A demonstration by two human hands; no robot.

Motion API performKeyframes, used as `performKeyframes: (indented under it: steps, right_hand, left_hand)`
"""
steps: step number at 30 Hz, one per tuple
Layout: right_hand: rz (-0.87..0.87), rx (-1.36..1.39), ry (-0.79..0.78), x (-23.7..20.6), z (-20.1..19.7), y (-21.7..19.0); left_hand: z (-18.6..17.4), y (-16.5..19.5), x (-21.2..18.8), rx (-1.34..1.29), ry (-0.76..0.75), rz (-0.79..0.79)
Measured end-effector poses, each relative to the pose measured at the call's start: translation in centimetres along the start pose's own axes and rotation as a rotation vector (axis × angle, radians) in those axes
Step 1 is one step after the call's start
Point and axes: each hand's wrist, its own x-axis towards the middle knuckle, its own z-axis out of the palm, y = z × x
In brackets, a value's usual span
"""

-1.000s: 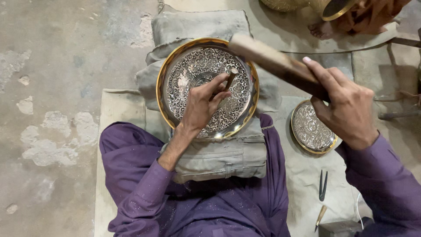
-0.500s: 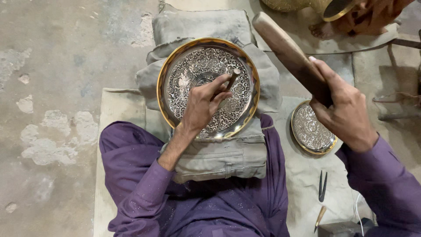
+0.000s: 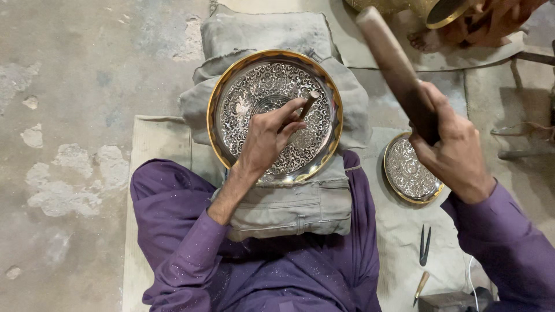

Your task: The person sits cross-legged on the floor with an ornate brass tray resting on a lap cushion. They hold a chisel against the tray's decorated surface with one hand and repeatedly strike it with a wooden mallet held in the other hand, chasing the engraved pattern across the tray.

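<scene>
Brass-rimmed engraved plate [image 3: 274, 112] lies on a grey cushion [image 3: 289, 202] at centre frame. Left hand [image 3: 269, 138] grips a chisel [image 3: 306, 106] against it; right hand [image 3: 451, 153] grips a wooden mallet [image 3: 393, 66], raised upper right.

A rough concrete floor [image 3: 75, 75] is filling the left side of the view, grey and worn, with pale chipped patches [image 3: 69, 173] showing where the surface is flaking away. A light woven mat [image 3: 153, 156] is lying over the floor, its left edge running straight down the view and its far left corner curling slightly. Another strip of matting [image 3: 370, 58] is stretching across the far edge, toward the right corner. Even, soft light is falling from above, casting only faint shadows. At the far right, the floor is lying in dimmer shade.
</scene>
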Motion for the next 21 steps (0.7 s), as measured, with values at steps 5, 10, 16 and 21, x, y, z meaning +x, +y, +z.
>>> performKeyframes:
  steps: [5,10,16,21]
  right_hand:
    - [-0.03,-0.32,-0.038,-0.3,0.0,-0.2]
    - [-0.027,-0.365,-0.119,-0.4,0.0,0.5]
    - [-0.056,-0.067,0.03,-0.5,0.3,-0.2]
    - [0.031,-0.392,-0.103,-0.1,-0.4,-0.5]
  left_hand:
    - [-0.1,0.0,0.0,0.001,-0.012,-0.006]
    - [-0.2,0.2,0.2,0.031,-0.04,-0.026]
    - [-0.6,0.4,-0.1,0.007,-0.004,0.009]
    - [-0.6,0.3,0.0,0.023,-0.038,-0.016]
